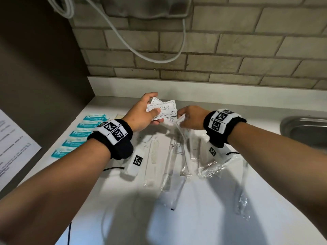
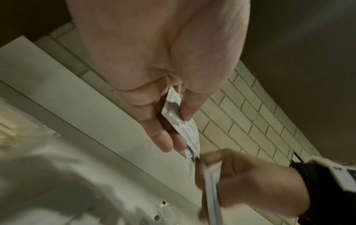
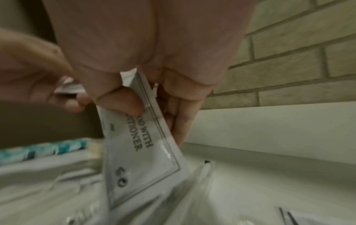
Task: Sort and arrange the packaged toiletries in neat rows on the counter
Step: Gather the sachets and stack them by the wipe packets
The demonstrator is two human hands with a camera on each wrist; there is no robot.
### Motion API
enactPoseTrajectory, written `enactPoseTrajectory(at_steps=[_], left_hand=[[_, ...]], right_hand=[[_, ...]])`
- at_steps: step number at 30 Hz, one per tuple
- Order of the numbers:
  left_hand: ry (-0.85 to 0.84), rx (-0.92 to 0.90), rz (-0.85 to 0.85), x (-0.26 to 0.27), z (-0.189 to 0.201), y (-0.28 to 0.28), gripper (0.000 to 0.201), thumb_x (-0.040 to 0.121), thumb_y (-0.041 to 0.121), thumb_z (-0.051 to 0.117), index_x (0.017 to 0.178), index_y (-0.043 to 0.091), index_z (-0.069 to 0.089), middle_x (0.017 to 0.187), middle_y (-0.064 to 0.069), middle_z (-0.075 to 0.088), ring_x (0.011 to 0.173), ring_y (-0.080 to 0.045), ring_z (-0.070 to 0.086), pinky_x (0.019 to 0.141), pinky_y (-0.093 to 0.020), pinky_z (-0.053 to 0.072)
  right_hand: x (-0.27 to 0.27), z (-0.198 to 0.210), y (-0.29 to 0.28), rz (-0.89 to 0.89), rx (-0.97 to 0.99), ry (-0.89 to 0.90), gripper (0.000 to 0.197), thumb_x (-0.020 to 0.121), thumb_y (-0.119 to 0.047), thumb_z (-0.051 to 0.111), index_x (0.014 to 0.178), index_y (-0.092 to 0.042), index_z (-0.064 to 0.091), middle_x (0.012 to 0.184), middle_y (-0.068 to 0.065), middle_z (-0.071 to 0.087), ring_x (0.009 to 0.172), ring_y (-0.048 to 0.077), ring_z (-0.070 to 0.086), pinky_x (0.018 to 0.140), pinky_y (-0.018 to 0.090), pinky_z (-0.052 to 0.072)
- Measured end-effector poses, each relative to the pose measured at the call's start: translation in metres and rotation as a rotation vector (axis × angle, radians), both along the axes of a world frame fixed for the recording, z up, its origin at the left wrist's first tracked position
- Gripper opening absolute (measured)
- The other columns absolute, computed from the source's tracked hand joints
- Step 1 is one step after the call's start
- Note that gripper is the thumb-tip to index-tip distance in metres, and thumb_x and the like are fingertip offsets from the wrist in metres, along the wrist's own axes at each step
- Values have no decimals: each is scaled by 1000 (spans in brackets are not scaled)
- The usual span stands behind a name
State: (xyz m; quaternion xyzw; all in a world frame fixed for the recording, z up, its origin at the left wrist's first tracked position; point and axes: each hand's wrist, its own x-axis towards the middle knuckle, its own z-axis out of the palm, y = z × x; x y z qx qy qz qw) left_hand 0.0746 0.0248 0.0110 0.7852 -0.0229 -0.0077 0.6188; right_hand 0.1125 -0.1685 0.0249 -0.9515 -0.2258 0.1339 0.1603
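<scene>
Five teal-and-white flat packets [image 1: 80, 134] lie in a neat slanted row at the left of the smooth white counter [image 1: 203, 209], which meets a low white upstand under a wall of pale beige brick tiles [image 1: 230, 55]. A white cable [image 1: 155, 55] loops down across the tiles, a stainless steel sink [image 1: 304, 131] is set into the counter at the right edge, and a printed white sheet [image 1: 14, 142] hangs on the dark brown side panel at the left.

Several white rectangular sachets [image 1: 161, 109], the top one printed in dark letters ending "WITH ...ITIONER" inside a thin border, are held fanned above the back of the counter. The left hand [image 1: 143, 114] grips them, thumb over the printed face and fingers curled beneath. The right hand [image 1: 190, 119], just beside it, pinches a sachet [image 3: 142, 152] with thumb on the print and fingers behind; the head view shows clear wrapping at its fingers too.

Below both wrists, a loose heap of clear plastic-wrapped white toiletries [image 1: 177, 156], among them a white comb [image 1: 154, 152], lies in the middle of the counter.
</scene>
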Motion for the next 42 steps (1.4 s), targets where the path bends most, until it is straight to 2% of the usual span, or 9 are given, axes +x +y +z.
enactPoseTrajectory(at_steps=[4, 10, 14, 17, 20, 24, 30, 36, 42], left_hand=[[7, -2, 1, -1, -4, 11, 49, 97, -1, 51, 140, 17, 36, 131, -12, 51, 76, -22, 72, 74, -37, 60], [17, 3, -6, -4, -13, 18, 49, 96, -1, 51, 138, 20, 37, 133, -14, 50, 75, -22, 72, 72, -35, 61], [28, 5, -13, -5, -15, 19, 49, 97, 0, 52, 139, 19, 38, 134, -12, 50, 75, -19, 72, 64, -25, 60], [34, -5, -9, -6, -14, 19, 48, 97, 2, 52, 139, 20, 38, 136, -11, 50, 78, -21, 73, 67, -27, 61], [26, -1, -6, -6, -13, 20, 48, 97, 2, 52, 139, 20, 38, 135, -12, 50, 75, -18, 73, 68, -27, 61], [12, -4, 7, -4, -11, 22, 48, 97, 1, 51, 140, 19, 37, 134, -13, 50, 75, -19, 72, 71, -32, 61], [-19, -27, 35, 6, -7, 28, 49, 97, 0, 51, 140, 18, 37, 135, -14, 49, 76, -21, 72, 74, -35, 61], [-9, -25, 35, 10, -6, 26, 53, 97, 0, 50, 144, 18, 33, 130, -8, 47, 75, -21, 71, 75, -34, 60], [14, -9, -4, 7, -9, 14, 59, 98, 1, 50, 148, 25, 30, 117, 3, 49, 84, -27, 72, 80, -40, 59]], right_hand=[[-19, -18, 14, 180, -266, 60, 7, 84, -23, 59, 91, -23, 59, 80, -3, 59, 82, 24, 55, 73, 26, 43], [-38, -34, 25, 328, -343, 88, 21, 82, -16, 66, 78, -26, 48, 78, -7, 52, 83, 19, 54, 72, 24, 43], [-45, -35, 27, 424, -353, 150, 46, 85, -22, 68, 128, -17, 54, 92, -8, 63, 92, 17, 58, 89, 17, 44], [-45, -34, 30, 422, -399, 128, 30, 83, -19, 67, 113, -16, 65, 68, -9, 57, 79, 17, 55, 77, 26, 44], [-47, -32, 30, 409, -406, 129, 22, 84, -15, 60, 105, -11, 67, 91, 9, 71, 80, 24, 59, 78, 33, 50], [-36, -31, 33, 355, -346, 85, 43, 82, -3, 58, 120, -23, 67, 113, 2, 70, 103, 22, 63, 88, 30, 50], [-7, -24, 53, 246, -296, -33, 37, 80, -10, 70, 117, -14, 66, 102, 8, 69, 98, 26, 61, 72, 25, 38], [-3, -24, 41, 276, -482, -42, 43, 71, -21, 80, 110, -10, 65, 111, 10, 67, 105, 29, 62, 79, 30, 48], [-20, -37, 25, 353, -619, 40, 45, 89, -26, 61, 131, -13, 52, 125, 6, 62, 117, 28, 58, 92, 32, 45]])
